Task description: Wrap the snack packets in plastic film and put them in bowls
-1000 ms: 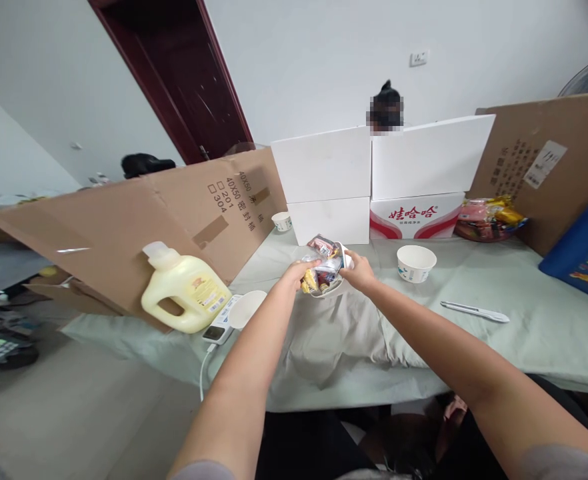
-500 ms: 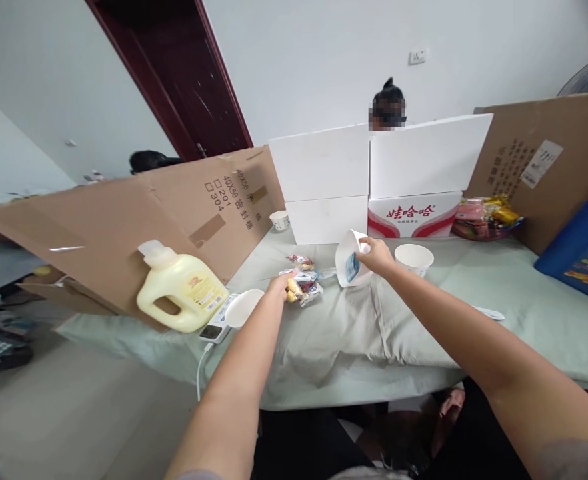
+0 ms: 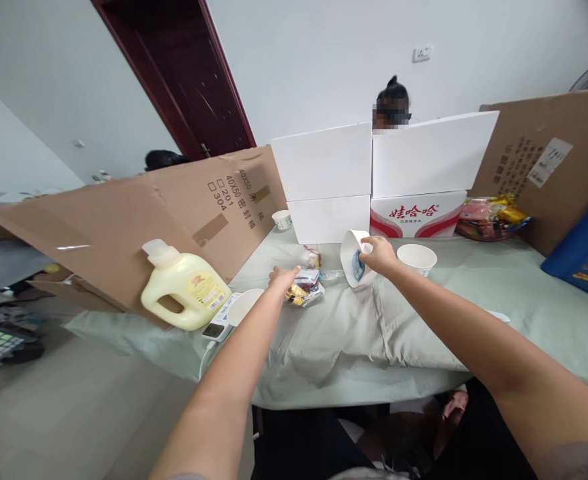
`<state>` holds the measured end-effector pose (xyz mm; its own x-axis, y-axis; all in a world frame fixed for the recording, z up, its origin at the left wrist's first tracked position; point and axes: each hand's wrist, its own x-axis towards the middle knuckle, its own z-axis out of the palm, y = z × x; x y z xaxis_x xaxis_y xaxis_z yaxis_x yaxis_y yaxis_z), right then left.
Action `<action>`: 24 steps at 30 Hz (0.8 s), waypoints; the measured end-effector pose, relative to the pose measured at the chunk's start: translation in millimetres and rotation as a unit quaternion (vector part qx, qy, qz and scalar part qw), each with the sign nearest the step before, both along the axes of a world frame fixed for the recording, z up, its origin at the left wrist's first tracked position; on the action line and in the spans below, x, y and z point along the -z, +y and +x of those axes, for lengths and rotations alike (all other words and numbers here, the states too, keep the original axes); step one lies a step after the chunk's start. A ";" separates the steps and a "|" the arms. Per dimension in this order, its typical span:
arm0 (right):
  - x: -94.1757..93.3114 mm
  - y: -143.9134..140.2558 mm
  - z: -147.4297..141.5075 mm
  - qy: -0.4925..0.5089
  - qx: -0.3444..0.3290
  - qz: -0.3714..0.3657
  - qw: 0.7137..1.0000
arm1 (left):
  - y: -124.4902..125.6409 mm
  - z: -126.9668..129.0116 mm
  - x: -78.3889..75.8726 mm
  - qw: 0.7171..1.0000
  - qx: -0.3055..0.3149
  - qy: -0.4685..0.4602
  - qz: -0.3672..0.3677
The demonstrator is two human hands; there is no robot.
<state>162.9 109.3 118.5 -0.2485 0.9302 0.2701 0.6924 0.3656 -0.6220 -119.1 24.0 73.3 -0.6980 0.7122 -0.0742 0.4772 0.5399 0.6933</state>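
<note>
My right hand (image 3: 378, 255) grips a white paper bowl (image 3: 351, 257) tipped on its side, its mouth facing left, with a blue packet still inside. A heap of small wrapped snack packets (image 3: 305, 287) lies on the pale green cloth (image 3: 424, 320) just left of the bowl. My left hand (image 3: 283, 278) rests flat on the left edge of that heap, fingers spread over the packets. A second white paper bowl (image 3: 417, 258) stands upright right behind my right hand.
A yellow detergent jug (image 3: 181, 288) leans on a cardboard sheet (image 3: 124, 227) at left, near a power strip (image 3: 219, 322) and a white lid (image 3: 244, 305). White boxes (image 3: 369, 180), a snack pile (image 3: 489, 217), a blue container (image 3: 584, 250) and a small cup (image 3: 282, 219) line the back. A person sits behind the boxes.
The bowl was upright and full between both hands. My right hand tipped it and moved it right; the packets spilled onto the cloth, and my left hand settled on them.
</note>
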 end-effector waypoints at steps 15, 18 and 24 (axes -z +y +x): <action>8.7 1.1 5.5 0.009 -0.016 0.035 0.999 | -10.6 35.4 -2.8 0.971 0.068 0.215 -0.079; 10.9 0.5 5.9 0.018 -0.019 0.043 0.999 | -12.9 45.9 -9.4 0.956 0.124 0.262 -0.052; 16.0 -0.3 9.0 0.037 -0.023 0.058 0.997 | 16.2 71.1 -16.2 0.901 0.310 0.301 -0.030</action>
